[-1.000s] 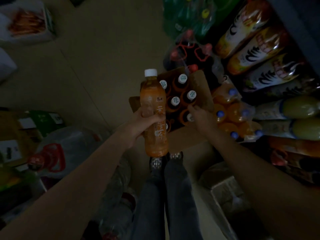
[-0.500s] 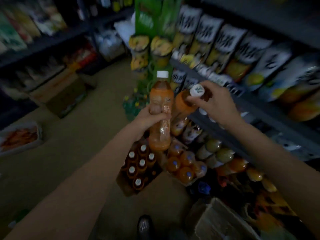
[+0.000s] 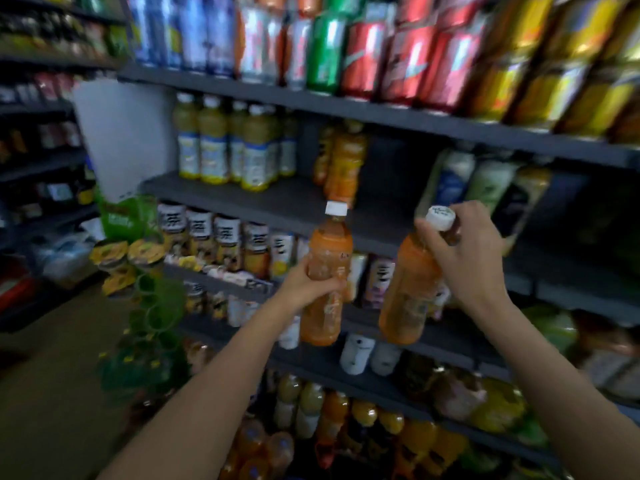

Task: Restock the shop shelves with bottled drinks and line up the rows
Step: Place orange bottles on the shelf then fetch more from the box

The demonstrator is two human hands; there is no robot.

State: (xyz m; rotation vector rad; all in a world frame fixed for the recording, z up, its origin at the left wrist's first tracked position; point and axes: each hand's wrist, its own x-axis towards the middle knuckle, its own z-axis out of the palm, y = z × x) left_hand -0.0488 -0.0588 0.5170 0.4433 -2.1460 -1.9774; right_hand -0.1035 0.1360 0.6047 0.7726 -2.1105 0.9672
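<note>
I hold two orange drink bottles with white caps in front of the shop shelves. My left hand [image 3: 311, 282] grips the left orange bottle [image 3: 327, 258] around its middle, upright. My right hand [image 3: 464, 258] holds the right orange bottle [image 3: 408, 289] by its neck and cap, tilted a little. Both hang in front of a dark shelf board [image 3: 298, 206]. On that board stand two similar orange bottles [image 3: 343, 161], with bare board around them, and a group of pale yellow juice bottles [image 3: 235, 147] to their left.
Tall soda bottles [image 3: 346, 43] fill the top shelf. Lower shelves hold labelled tea bottles [image 3: 214, 237] and more juice bottles [image 3: 346, 417]. A green wire display stand [image 3: 145, 306] rises on the left beside the aisle floor [image 3: 41, 393]. Another shelving unit [image 3: 34, 133] runs along the far left.
The view has swung up from the floor carton to the shelves. My right hand took a second orange bottle from the carton, and both bottles rose to shelf height.
</note>
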